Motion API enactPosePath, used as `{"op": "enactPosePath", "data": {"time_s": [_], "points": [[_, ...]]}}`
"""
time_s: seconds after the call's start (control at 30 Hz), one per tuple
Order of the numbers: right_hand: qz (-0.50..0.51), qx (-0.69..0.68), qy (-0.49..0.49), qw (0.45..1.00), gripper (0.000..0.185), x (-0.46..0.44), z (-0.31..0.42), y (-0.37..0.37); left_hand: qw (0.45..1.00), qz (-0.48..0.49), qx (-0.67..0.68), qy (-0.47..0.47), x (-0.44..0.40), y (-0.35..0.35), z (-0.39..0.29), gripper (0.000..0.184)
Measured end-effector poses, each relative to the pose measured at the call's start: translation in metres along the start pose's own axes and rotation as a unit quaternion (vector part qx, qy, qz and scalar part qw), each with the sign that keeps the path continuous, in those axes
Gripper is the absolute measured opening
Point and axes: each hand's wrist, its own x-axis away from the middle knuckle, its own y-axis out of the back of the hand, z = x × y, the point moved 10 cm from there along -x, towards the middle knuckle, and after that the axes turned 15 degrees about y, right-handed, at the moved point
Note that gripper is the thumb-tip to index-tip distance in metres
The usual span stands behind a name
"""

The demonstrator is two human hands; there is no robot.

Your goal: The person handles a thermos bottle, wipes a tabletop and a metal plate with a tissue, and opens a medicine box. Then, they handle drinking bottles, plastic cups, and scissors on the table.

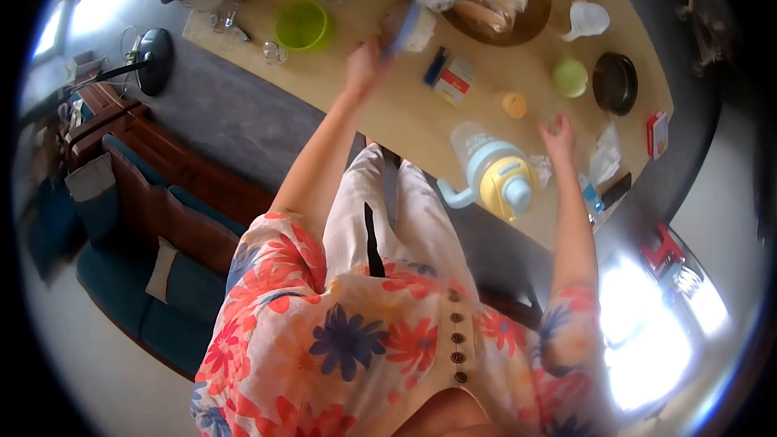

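Observation:
My left hand (pixel 366 70) is closed on a blurred blue-and-white object (pixel 407 28) held over the table, its kind smeared by motion. A green cup-like container (pixel 303 24) stands to the left of it. My right hand (pixel 558 139) hovers at the table's near right part, fingers apart and nothing in them. Closest to that hand are a small orange round thing (pixel 514 105) and a water bottle (pixel 502 174) with a light blue handle and yellow lid. Beyond my right fingers sits a pale green round item (pixel 571 78).
On the wooden table (pixel 364 142) are a large brown bowl (pixel 544 12) with plastic bags, a dark round dish (pixel 615 83), a white cup (pixel 588 19), a red-and-white box (pixel 455 81), a red pack (pixel 657 134) and a phone (pixel 617 188). A sofa (pixel 121 291) stands at left.

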Motion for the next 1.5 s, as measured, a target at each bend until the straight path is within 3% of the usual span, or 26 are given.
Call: {"op": "enactPosePath", "data": {"time_s": [0.07, 0.27, 0.5, 0.6, 0.8, 0.9, 1.1, 1.33, 1.43, 1.5], "points": [[0.025, 0.036, -0.004, 0.999, 0.063, -0.010, 0.008, -0.006, 0.997, -0.010, -0.071, 0.011, -0.008, -0.006, 0.001, 0.032], [0.102, 0.103, -0.024, 0.989, 0.065, -0.015, 0.017, -0.021, 0.999, 0.024, -0.010, -0.024, 0.014, 0.001, -0.005, 0.024], [0.120, 0.105, 0.032, 0.987, 0.069, -0.012, 0.013, -0.029, 0.991, -0.037, -0.021, -0.124, 0.072, 0.021, -0.003, 0.022], [0.144, 0.124, -0.008, 0.982, 0.069, -0.009, 0.030, -0.016, 0.992, -0.030, -0.017, -0.125, 0.090, 0.025, -0.001, 0.022], [0.067, 0.074, 0.054, 0.994, 0.047, -0.027, 0.015, 0.001, 0.996, -0.002, 0.003, -0.088, 0.109, 0.019, 0.011, 0.021], [0.089, -0.010, 0.023, 0.996, 0.036, -0.045, 0.014, 0.017, 0.998, 0.011, -0.002, -0.066, 0.108, 0.014, 0.014, 0.023], [0.034, -0.082, 0.134, 0.987, 0.026, -0.071, 0.157, 0.088, 0.993, 0.071, 0.008, -0.097, 0.107, 0.013, 0.021, 0.034], [0.159, -0.178, 0.250, 0.938, 0.019, -0.093, 0.358, 0.028, 0.971, 0.222, -0.034, -0.080, 0.099, 0.021, 0.020, 0.050], [0.204, -0.159, 0.257, 0.931, 0.023, -0.086, 0.431, -0.022, 0.979, 0.184, -0.007, -0.089, 0.087, 0.053, 0.037, 0.047], [0.222, -0.143, 0.229, 0.937, 0.027, -0.087, 0.463, -0.050, 0.990, 0.128, -0.020, -0.047, 0.064, 0.095, 0.059, 0.042]]}}
